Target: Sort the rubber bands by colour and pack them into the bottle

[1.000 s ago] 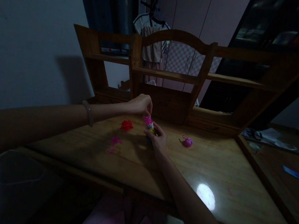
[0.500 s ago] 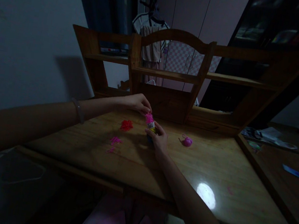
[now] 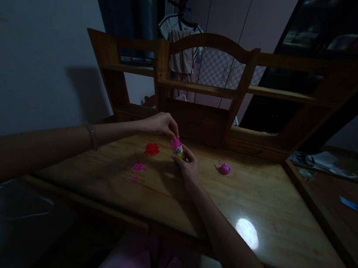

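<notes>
My right hand [image 3: 190,167] is wrapped around a small bottle [image 3: 179,151] with a white and yellow label, tilted over the desk. Bright pink stuff shows at the bottle's top end. Over that end my left hand [image 3: 163,124] bends down from the left, thumb and fingertips pinched together at the pink top. Whatever sits between those fingertips is too small to make out. To the left lie a heap of small red pieces [image 3: 152,149] and, nearer me, a scatter of small pink pieces [image 3: 138,167].
A round purple object with a loop [image 3: 225,168] rests on the wooden desk [image 3: 222,205], right of my hands. Behind stands a wooden shelf unit [image 3: 201,89]. A side surface at right holds papers [image 3: 323,160] and a blue flat item [image 3: 350,204].
My left hand lifted slightly off the bottle's top and came back down to it, shifting a little left. The bottle stays in my right hand, moving only slightly.
</notes>
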`<state>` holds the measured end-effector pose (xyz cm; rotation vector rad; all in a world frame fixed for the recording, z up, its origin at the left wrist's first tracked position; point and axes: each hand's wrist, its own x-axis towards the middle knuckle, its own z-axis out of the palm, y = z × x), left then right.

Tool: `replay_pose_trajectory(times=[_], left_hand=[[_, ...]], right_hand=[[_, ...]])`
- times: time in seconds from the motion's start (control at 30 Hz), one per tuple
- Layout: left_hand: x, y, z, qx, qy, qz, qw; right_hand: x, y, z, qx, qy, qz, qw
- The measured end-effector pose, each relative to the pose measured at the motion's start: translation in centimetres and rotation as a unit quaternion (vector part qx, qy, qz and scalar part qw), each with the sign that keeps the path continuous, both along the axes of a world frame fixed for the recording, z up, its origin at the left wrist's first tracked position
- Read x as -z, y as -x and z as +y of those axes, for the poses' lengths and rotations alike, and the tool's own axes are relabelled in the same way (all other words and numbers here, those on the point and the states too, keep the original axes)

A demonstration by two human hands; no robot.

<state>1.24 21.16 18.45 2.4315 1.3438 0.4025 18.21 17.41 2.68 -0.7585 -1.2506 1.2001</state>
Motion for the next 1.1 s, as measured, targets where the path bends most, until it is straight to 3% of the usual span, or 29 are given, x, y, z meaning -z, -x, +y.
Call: replay_pose_trajectory(times=[0.13, 0.3, 0.53, 0.67, 0.8, 0.93, 1.0, 1.1], left_hand=[[1.2, 0.2, 0.9, -0.021, -0.051, 0.037, 0.998], [3.2, 0.4, 1.7, -0.126, -0.038, 0.063, 0.989], [4.3, -0.7, 0.7, -0.1, 0.054, 0.105, 0.988], [3.8, -0.1, 0.7, -0.085, 0.1, 0.08, 0.988], [1.1, 1.7, 0.5, -0.056, 0.204, 0.006, 0.977], [-1.0, 4.7, -0.4, -0.078, 0.197, -0.005, 0.977], [-0.7, 6.5, -0.9, -0.097, 0.18, -0.008, 0.979], [1.7, 8.7, -1.9, -0.075, 0.185, 0.01, 0.98]], right_hand=[[-0.1, -0.2, -0.1, 0.023, -0.046, -0.047, 0.998], [-1.1, -0.5, -1.1, 0.052, -0.111, -0.115, 0.986], [-2.1, -0.5, -2.7, 0.069, -0.163, -0.146, 0.973], [-2.0, -0.3, -2.6, 0.076, -0.178, -0.152, 0.969], [-1.9, -0.2, -2.1, 0.079, -0.153, -0.139, 0.975], [-2.2, -0.3, -1.8, 0.08, -0.107, -0.137, 0.982], [-2.3, -0.4, -1.8, 0.082, -0.093, -0.135, 0.983], [-2.4, -0.3, -1.9, 0.078, -0.092, -0.139, 0.983]])
